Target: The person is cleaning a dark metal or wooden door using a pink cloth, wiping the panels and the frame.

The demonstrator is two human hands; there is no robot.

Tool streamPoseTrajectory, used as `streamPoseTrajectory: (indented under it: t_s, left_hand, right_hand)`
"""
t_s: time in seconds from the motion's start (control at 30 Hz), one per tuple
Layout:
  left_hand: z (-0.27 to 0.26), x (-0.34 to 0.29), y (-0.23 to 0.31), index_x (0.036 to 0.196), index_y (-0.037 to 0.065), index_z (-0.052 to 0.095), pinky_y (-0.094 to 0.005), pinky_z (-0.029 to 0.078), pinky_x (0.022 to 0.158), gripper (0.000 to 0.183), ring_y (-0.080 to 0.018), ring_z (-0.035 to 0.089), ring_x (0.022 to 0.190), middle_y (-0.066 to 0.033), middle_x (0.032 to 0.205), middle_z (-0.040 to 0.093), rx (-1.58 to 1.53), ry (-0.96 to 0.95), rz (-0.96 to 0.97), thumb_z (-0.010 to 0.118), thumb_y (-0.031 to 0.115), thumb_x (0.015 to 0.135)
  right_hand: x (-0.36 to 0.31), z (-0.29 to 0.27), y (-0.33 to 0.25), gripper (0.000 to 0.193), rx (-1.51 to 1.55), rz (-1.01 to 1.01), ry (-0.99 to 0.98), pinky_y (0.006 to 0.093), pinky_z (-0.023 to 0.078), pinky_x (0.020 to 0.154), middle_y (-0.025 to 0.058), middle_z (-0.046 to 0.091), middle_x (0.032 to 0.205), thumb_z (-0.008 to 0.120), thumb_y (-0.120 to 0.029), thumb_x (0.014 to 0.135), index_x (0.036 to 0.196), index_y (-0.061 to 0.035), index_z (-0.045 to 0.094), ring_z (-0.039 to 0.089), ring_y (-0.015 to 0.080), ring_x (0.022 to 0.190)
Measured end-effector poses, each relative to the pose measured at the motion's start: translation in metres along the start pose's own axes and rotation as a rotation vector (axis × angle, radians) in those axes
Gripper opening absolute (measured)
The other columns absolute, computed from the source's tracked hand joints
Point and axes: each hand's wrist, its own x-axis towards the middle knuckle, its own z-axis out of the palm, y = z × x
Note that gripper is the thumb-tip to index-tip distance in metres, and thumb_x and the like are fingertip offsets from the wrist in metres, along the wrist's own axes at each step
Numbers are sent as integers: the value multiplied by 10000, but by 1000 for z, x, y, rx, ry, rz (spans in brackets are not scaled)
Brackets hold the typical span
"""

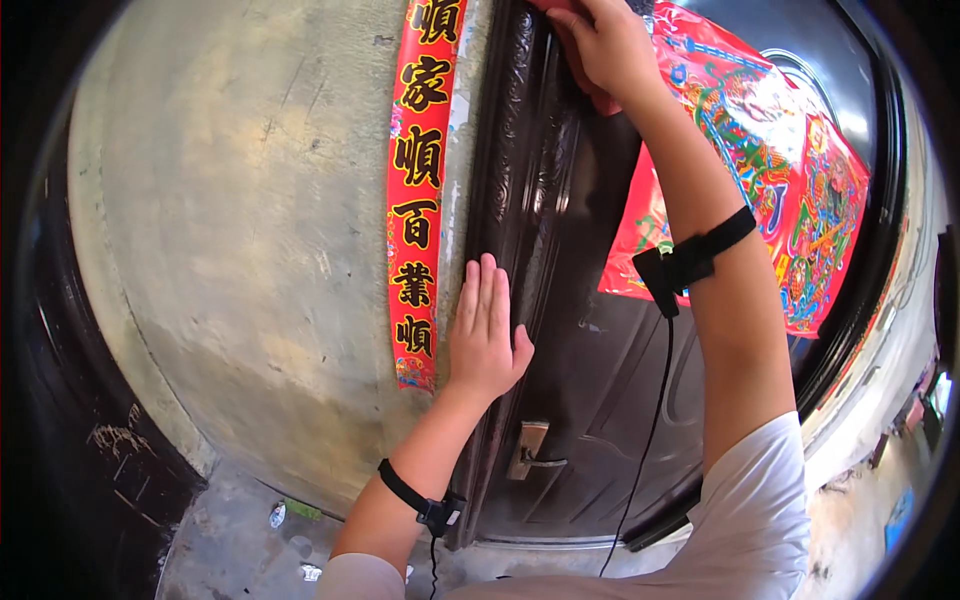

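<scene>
My left hand (487, 335) lies flat against the dark carved door frame (512, 140), fingers stretched upward and thumb apart, holding nothing. Higher up, at the top edge of the view, my right hand (612, 48) grips a red cloth (603, 102) and presses it to the frame. Part of the cloth and the fingertips are cut off or hidden. Just left of the frame, a long red paper banner (415, 225) with black characters hangs on the wall. Behind my right forearm, a glossy red poster (800, 200) with colourful figures covers the upper part of the dark door (600, 370).
A door handle (535, 455) sits low on the door's left side. The bare grey wall (250, 220) spreads to the left. Black straps with small devices circle both forearms, and thin cables hang from them. Bits of litter (278, 515) lie on the concrete floor below.
</scene>
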Motion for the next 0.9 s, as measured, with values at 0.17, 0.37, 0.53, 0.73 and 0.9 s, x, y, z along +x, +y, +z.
streamPoseTrajectory:
  t_s: [0.17, 0.37, 0.53, 0.73, 0.9]
  left_hand:
    - [6, -1, -8, 1597, -88, 276, -548, 249, 1268, 824, -508, 254, 1547, -321, 1664, 271, 74, 34, 33, 587, 137, 868]
    - [3, -1, -4, 1573, -105, 318, -559, 247, 1266, 800, -515, 268, 1539, -336, 1648, 292, 136, 1, 26, 582, 160, 865]
    - [4, -3, -5, 1552, -114, 350, -566, 268, 1255, 757, -522, 300, 1522, -345, 1624, 331, 128, 8, 25, 564, 133, 868]
    - [5, -5, -6, 1530, -117, 382, -565, 289, 1247, 733, -520, 328, 1509, -346, 1605, 365, 115, 45, 30, 559, 95, 850]
    - [2, -4, -7, 1531, -111, 387, -557, 297, 1246, 729, -506, 330, 1514, -328, 1616, 362, 135, 46, 35, 554, 95, 853]
  right_hand:
    - [-6, -4, -15, 348, -3, -133, -73, 454, 430, 1144, 181, 651, 1368, 658, -68, 938, 1283, -25, 668, 554, 378, 1352]
    - [-32, -11, -44, 408, -61, -445, -384, 432, 481, 1081, 19, 678, 1335, 693, -23, 846, 1232, -154, 711, 577, 241, 1346]
    - [30, -18, -29, 289, -5, -399, -442, 446, 437, 1104, 159, 670, 1305, 644, -61, 924, 1208, -39, 697, 575, 352, 1301]
    - [43, -19, -35, 307, -80, -389, -474, 445, 432, 1071, 125, 686, 1166, 736, -289, 920, 1110, -50, 717, 600, 334, 1171]
    - [18, -4, -58, 312, 35, -479, -597, 429, 450, 1053, 81, 719, 1096, 711, -385, 950, 1066, -100, 763, 606, 283, 1157]
